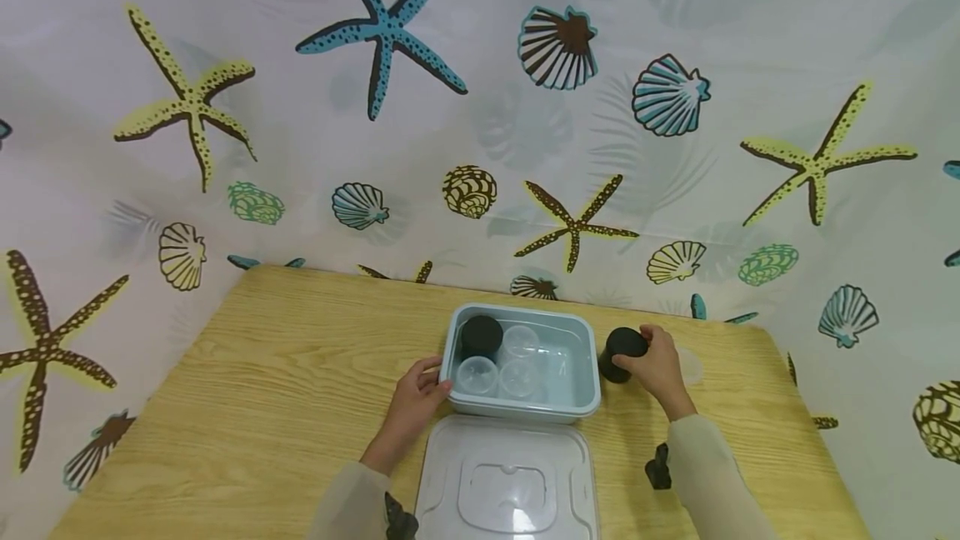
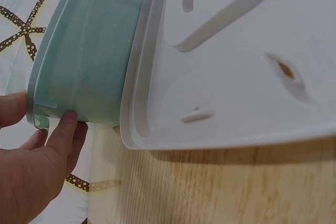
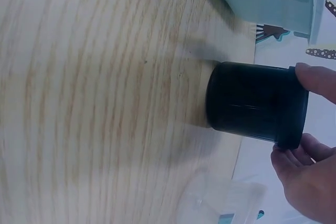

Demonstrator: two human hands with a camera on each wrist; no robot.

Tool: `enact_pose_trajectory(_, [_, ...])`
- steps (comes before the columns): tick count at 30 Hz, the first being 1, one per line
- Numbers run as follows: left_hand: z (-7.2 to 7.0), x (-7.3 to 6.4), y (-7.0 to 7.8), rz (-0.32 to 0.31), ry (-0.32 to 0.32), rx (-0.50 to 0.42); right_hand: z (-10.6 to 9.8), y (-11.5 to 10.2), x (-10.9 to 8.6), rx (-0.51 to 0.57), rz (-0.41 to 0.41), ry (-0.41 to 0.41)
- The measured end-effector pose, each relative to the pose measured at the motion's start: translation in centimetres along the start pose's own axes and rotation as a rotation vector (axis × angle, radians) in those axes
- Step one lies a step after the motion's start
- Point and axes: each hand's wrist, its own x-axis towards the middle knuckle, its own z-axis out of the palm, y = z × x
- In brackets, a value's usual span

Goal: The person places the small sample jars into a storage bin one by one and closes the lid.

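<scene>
A light blue plastic box (image 1: pixel 551 418) sits toward the back of the table. Inside it stand a round black container (image 1: pixel 482 335) and several clear round containers (image 1: pixel 519 377). My left hand (image 1: pixel 416 394) holds the box's near-left corner, thumb at the rim and fingers against the outer wall (image 2: pixel 79 61). To the right of the box, my right hand (image 1: pixel 657 363) pinches a black cylindrical jar (image 3: pixel 252 100) around its lid end, thumb on one side and fingers on the other. The jar is upright, its base close to the wood.
A white lid (image 1: pixel 506 482) lies flat in front of the box, close to its near side. Another clear container (image 3: pixel 218 200) stands right of the black jar, partly behind my right hand in the head view. A patterned curtain (image 1: pixel 480 107) hangs behind the wooden table (image 1: pixel 300 373).
</scene>
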Motion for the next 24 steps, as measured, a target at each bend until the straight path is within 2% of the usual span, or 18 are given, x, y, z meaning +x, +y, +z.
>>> enact_pose_trajectory(9, [0.19, 0.06, -0.09, -0.004, 0.007, 0.009, 0.61, 0.49, 0.09, 0.008, 0.032, -0.005])
enact_pose_trajectory(24, [0.06, 0.25, -0.28, 0.0, -0.001, 0.009, 0.79, 0.17, -0.13, -0.013, 0.006, -0.004])
